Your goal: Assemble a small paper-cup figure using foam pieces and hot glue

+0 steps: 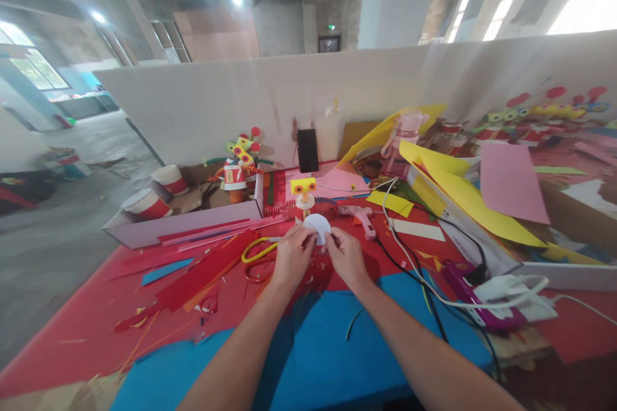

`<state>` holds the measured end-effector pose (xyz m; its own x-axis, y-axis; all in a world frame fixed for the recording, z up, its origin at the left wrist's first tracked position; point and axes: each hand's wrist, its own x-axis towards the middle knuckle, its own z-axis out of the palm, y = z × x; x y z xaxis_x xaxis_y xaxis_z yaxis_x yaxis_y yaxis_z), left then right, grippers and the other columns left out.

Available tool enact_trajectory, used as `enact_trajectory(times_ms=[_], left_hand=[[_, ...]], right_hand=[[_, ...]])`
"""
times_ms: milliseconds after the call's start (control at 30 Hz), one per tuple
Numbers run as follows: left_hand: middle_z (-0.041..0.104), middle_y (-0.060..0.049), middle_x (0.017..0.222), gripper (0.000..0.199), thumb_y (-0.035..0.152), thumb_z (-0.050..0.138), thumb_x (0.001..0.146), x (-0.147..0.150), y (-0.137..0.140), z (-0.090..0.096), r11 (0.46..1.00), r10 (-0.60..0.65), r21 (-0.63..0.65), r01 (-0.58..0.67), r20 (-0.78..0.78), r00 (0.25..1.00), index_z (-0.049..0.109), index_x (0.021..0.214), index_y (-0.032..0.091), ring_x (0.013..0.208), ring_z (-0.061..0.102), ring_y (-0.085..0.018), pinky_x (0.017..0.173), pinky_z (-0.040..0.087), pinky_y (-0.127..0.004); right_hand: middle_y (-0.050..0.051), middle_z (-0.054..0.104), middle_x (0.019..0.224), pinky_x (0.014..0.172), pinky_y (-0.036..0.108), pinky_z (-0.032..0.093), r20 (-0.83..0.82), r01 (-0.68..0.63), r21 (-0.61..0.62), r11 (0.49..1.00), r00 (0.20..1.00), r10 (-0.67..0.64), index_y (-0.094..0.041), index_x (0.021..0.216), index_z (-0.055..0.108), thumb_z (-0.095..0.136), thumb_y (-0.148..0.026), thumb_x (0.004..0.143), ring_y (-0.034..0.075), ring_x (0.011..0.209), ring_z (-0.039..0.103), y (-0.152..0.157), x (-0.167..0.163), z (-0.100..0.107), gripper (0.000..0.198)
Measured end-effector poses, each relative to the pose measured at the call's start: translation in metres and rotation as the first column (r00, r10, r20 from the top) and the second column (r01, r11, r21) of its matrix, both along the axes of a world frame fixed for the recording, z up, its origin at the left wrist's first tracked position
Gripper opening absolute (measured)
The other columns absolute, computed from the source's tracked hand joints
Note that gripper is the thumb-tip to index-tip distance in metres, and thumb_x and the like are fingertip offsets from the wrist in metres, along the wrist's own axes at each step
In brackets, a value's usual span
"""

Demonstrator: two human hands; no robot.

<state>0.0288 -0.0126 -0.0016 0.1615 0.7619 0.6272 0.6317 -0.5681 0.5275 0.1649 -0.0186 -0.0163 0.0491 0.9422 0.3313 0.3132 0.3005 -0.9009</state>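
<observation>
Both my hands pinch a white paper disc (317, 227) by its lower edges, my left hand (294, 253) on one side and my right hand (346, 256) on the other. Just behind the disc stands a paper figure (303, 196) with a yellow head, orange-ringed eyes and curly arms; the disc hides part of its body. Beside my left hand lie yellow-handled scissors (258, 249). A pink glue gun (365, 221) rests on the red table covering, beyond my right hand.
On the left, a box (187, 223) holds paper cups (169, 180) and finished-looking figures (237, 170). A phone (307, 149) leans on the white partition (216, 99). Right of me are a purple power strip (482, 298), cables and yellow paper sheets (463, 196). Red strips (207, 270) litter the left side.
</observation>
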Motion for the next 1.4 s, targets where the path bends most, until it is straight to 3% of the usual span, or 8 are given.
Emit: enact_trajectory(times_ms=[433, 800, 1000, 1200, 1400], left_hand=[[0.067, -0.002, 0.077, 0.011, 0.012, 0.057, 0.082, 0.006, -0.004, -0.003, 0.995, 0.088, 0.038, -0.087, -0.035, 0.995, 0.065, 0.078, 0.018, 0.074, 0.060, -0.014, 0.069, 0.046, -0.024], [0.064, -0.001, 0.070, 0.017, 0.010, 0.052, 0.080, 0.006, -0.005, -0.001, 0.997, 0.070, -0.006, -0.071, -0.032, 0.997, 0.063, 0.070, 0.018, 0.067, 0.058, -0.012, 0.063, 0.042, -0.022], [0.061, 0.000, 0.065, 0.015, 0.010, 0.054, 0.074, 0.009, -0.003, -0.002, 0.989, 0.139, -0.044, -0.141, -0.044, 0.989, 0.060, 0.063, 0.017, 0.061, 0.054, -0.012, 0.058, 0.039, -0.022], [0.062, 0.002, 0.063, 0.007, 0.016, 0.057, 0.072, 0.010, -0.002, 0.001, 0.968, 0.178, -0.207, -0.143, 0.163, 0.970, 0.062, 0.067, 0.017, 0.058, 0.055, -0.011, 0.058, 0.041, -0.021], [0.066, 0.000, 0.066, 0.016, 0.029, 0.061, 0.074, -0.002, 0.008, -0.003, 0.927, 0.153, -0.373, 0.034, 0.459, 0.875, 0.067, 0.077, 0.015, 0.060, 0.059, -0.012, 0.061, 0.047, -0.023]], right_hand=[[-0.002, 0.050, 0.053, 0.047, 0.022, 0.028, 0.149, 0.057, 0.096, 0.994, 0.986, -0.071, -0.021, 0.061, 0.045, 0.044, -0.028, 0.086, 0.012, 0.049, 0.046, -0.001, -0.003, -0.003, 0.026], [-0.001, 0.050, 0.062, 0.053, 0.023, 0.031, 0.226, -0.002, 0.180, 0.984, 0.973, -0.039, -0.020, 0.065, 0.045, 0.042, -0.021, 0.086, 0.013, 0.056, 0.047, -0.001, 0.001, -0.005, 0.021], [-0.001, 0.051, 0.060, 0.052, 0.024, 0.031, 0.231, -0.002, 0.177, 0.984, 0.972, -0.040, -0.020, 0.065, 0.048, 0.043, -0.020, 0.085, 0.013, 0.054, 0.046, -0.001, 0.000, -0.005, 0.021], [0.000, 0.057, 0.056, 0.050, 0.023, 0.033, 0.103, 0.015, 0.038, 0.999, 0.994, -0.019, -0.021, 0.064, 0.048, 0.044, -0.031, 0.087, 0.013, 0.051, 0.051, 0.000, 0.000, -0.002, 0.025], [0.001, 0.065, 0.057, 0.053, 0.024, 0.043, -0.101, -0.005, -0.043, 0.999, 0.995, 0.001, -0.021, 0.070, 0.050, 0.045, -0.036, 0.087, 0.017, 0.056, 0.063, 0.002, 0.003, -0.002, 0.023]])
